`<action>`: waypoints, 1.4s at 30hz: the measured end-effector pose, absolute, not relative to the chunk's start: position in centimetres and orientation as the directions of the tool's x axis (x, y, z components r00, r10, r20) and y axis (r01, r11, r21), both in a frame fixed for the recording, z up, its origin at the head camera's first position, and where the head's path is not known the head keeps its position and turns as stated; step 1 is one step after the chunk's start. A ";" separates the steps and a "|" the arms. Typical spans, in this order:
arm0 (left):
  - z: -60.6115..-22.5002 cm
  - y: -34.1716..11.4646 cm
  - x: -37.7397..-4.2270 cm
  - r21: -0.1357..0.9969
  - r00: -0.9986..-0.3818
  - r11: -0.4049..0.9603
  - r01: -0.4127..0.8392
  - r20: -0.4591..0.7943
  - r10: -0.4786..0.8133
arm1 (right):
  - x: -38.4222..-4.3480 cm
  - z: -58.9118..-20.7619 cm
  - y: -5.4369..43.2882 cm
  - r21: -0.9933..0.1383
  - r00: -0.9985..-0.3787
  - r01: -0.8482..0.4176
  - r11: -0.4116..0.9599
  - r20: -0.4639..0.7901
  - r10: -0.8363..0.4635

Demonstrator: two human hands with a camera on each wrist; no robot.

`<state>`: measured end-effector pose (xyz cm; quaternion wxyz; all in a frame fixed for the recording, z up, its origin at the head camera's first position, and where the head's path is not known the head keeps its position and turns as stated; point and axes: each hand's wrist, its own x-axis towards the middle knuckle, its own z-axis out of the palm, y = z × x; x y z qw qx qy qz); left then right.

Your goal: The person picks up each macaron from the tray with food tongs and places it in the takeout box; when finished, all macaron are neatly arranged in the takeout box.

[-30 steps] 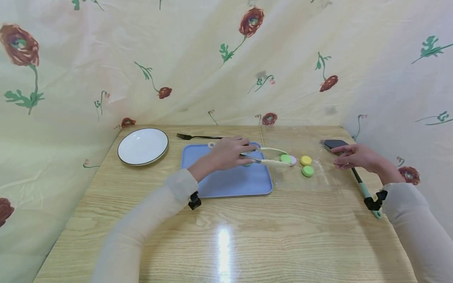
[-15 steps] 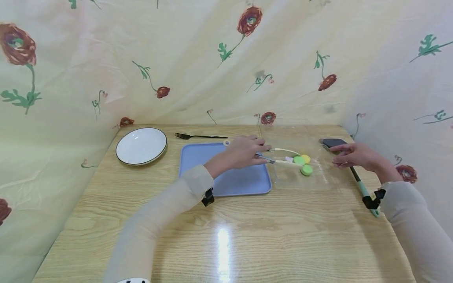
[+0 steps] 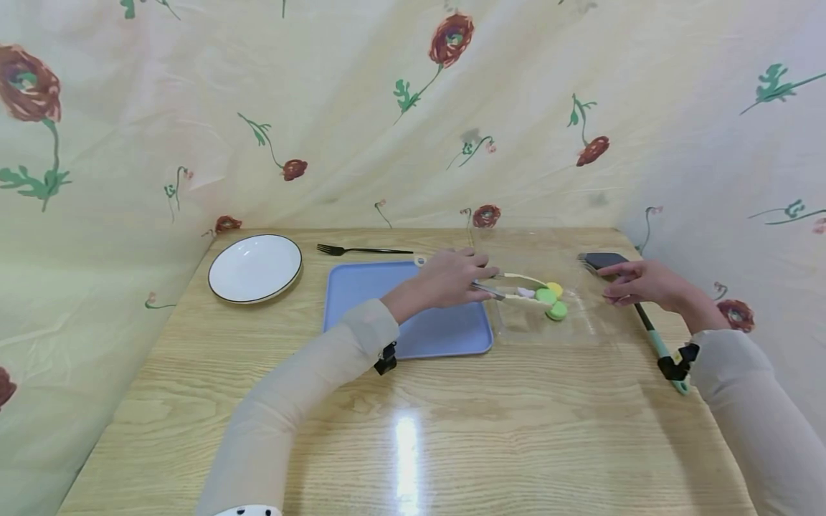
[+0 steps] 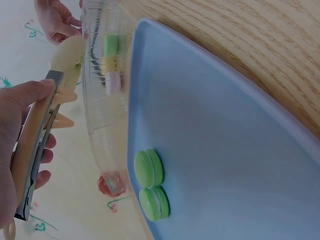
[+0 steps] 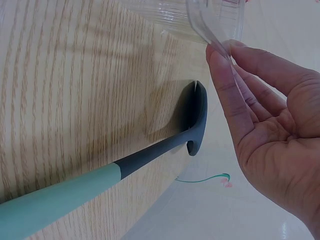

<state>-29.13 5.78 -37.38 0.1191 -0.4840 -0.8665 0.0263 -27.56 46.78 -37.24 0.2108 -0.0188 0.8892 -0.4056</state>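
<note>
From the head, the left hand point(image 3: 452, 278) wraps its fingers round tongs point(image 4: 37, 145), whose tips straddle a green macaron point(image 3: 545, 296) in the clear container point(image 3: 510, 335), at three o'clock of the blue tray point(image 3: 445, 340). Around that macaron sit a lavender macaron point(image 3: 525, 292) at nine o'clock, a yellow macaron point(image 3: 556, 289) near two and a second green one point(image 3: 557, 312) near five. The left wrist view alone reveals two green macarons point(image 4: 148, 168) on the tray. The right wrist view shows the right hand point(image 5: 270, 105) pinching a thin clear plastic edge point(image 5: 200, 22), indistinct from the head, beside a mint-handled spatula point(image 5: 142, 159) on the tabletop point(image 5: 75, 90).
</note>
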 end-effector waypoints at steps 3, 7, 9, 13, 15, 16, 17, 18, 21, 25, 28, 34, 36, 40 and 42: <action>-37.6 6.0 -29.2 -0.174 -0.505 0.531 0.829 0.174 0.845 | -27.5 -37.2 46.7 -0.728 -0.910 0.147 0.669 -0.364 -0.196; -37.8 6.3 -29.4 -0.192 -0.502 0.527 0.828 0.166 0.849 | -27.5 -37.2 46.7 -0.729 -0.911 0.154 0.667 -0.367 -0.190; -37.8 6.5 -29.5 -0.206 -0.507 0.529 0.823 0.154 0.848 | -27.5 -37.2 46.8 -0.729 -0.911 0.155 0.667 -0.367 -0.190; -37.9 6.9 -29.6 -0.223 -0.519 0.534 0.815 0.126 0.845 | -27.7 -37.5 47.0 -0.730 -0.912 0.158 0.665 -0.366 -0.185; -38.0 7.0 -29.7 -0.225 -0.525 0.537 0.813 0.118 0.843 | -27.8 -37.7 47.1 -0.731 -0.913 0.158 0.664 -0.364 -0.184; -38.1 7.1 -29.7 -0.222 -0.527 0.539 0.813 0.115 0.842 | -27.8 -37.7 47.1 -0.731 -0.914 0.158 0.663 -0.363 -0.183; -38.1 7.1 -29.7 -0.221 -0.529 0.540 0.812 0.113 0.841 | -27.8 -37.7 47.1 -0.731 -0.914 0.157 0.664 -0.363 -0.183; -38.2 7.2 -29.7 -0.221 -0.530 0.541 0.811 0.112 0.841 | -27.9 -37.7 47.1 -0.730 -0.913 0.157 0.665 -0.363 -0.184; -38.4 7.2 -29.8 -0.225 -0.533 0.544 0.808 0.114 0.839 | -27.9 -37.7 47.1 -0.730 -0.913 0.153 0.666 -0.363 -0.188; -38.4 7.2 -29.8 -0.235 -0.537 0.547 0.804 0.110 0.837 | -27.8 -37.5 47.0 -0.730 -0.912 0.150 0.667 -0.363 -0.193; -38.4 7.2 -29.7 -0.237 -0.540 0.548 0.802 0.104 0.835 | -27.8 -37.5 47.0 -0.730 -0.910 0.152 0.666 -0.366 -0.194; -38.6 7.3 -29.8 -0.239 -0.552 0.556 0.796 0.091 0.829 | -27.8 -37.5 47.1 -0.731 -0.909 0.154 0.665 -0.368 -0.194; -38.7 7.4 -29.8 -0.238 -0.555 0.560 0.794 0.093 0.827 | -27.8 -37.5 47.1 -0.730 -0.910 0.151 0.667 -0.366 -0.195; -38.7 7.4 -29.8 -0.239 -0.556 0.563 0.791 0.100 0.825 | -27.8 -37.5 47.1 -0.730 -0.911 0.150 0.667 -0.364 -0.194; -38.7 7.5 -29.8 -0.239 -0.557 0.563 0.791 0.100 0.825 | -27.8 -37.5 47.1 -0.730 -0.911 0.150 0.666 -0.364 -0.193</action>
